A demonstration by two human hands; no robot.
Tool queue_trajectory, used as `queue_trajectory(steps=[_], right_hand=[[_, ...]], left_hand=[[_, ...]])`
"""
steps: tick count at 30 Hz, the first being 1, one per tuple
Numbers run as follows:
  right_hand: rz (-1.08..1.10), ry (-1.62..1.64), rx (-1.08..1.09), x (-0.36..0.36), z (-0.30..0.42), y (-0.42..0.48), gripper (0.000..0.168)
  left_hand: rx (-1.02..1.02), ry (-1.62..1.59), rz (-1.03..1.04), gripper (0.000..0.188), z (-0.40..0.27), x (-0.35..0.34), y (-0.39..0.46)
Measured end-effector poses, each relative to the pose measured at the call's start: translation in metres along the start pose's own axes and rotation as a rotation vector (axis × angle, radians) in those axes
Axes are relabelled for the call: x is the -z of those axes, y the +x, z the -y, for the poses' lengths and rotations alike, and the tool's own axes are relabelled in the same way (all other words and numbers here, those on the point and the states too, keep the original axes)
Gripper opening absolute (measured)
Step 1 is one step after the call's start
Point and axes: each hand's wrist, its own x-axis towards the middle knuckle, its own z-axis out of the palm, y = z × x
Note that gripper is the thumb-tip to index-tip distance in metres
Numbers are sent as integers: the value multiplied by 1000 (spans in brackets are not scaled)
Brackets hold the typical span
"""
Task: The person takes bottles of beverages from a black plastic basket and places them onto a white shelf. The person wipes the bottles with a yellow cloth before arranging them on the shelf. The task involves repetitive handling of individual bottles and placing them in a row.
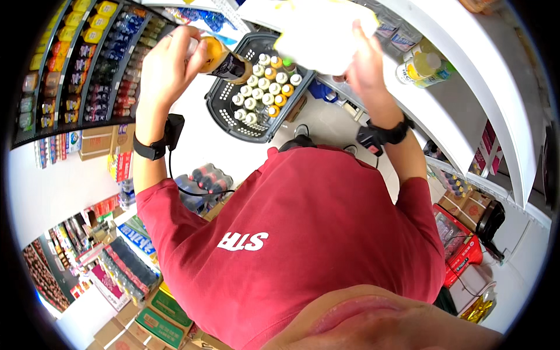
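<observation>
My left hand (173,61) grips a bottle (227,64) of yellow-orange drink by its capped end. The bottle is tilted, its base pointing over a dark grey plastic shopping basket (256,139). Several bottles (264,84) stand upright in the basket, mostly with white caps, some with orange ones. A green cap (287,62) shows near its far right side. In my right hand (367,65) is a white cloth (323,37) with yellow edges, overexposed and blurred. It hides part of the basket's far right corner and the shelf behind.
A curved white shelf (442,127) runs along the right, holding large drink bottles (418,70). Stocked drink racks (83,61) stand at the left. Shrink-wrapped bottle packs (212,178) and cartons (159,326) sit on the left. A cable (197,194) hangs from my left wrist device (174,131).
</observation>
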Motion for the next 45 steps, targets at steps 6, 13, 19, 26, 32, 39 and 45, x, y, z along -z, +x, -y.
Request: queue_trajectory(steps=[6,13,19,26,32,39,45], right_hand=[[657,-306,509,-65,11,-11,99],[554,-467,195,-35,26,-11,52],[383,-361,240,-17,42,-43,62],[-113,-709,762,-11,105,-72,91],[-95,-702,702,38,179,-108,85],[-320,-780,424,168,274,-195,34],[-941,-1337,1045,278,343,-245,28]], left_hand=[[-55,-329,-142,11,-36,32,65],[-344,-458,-174,14,-71,48,109],[-506,-625,-135,9,-108,36,135],[-569,-777,-171,11,-179,39,168],[-667,-810,-191,13,-259,83,216],[-773,-639,-287,24,-365,100,290],[-656,-622,-122,32,-437,46,394]])
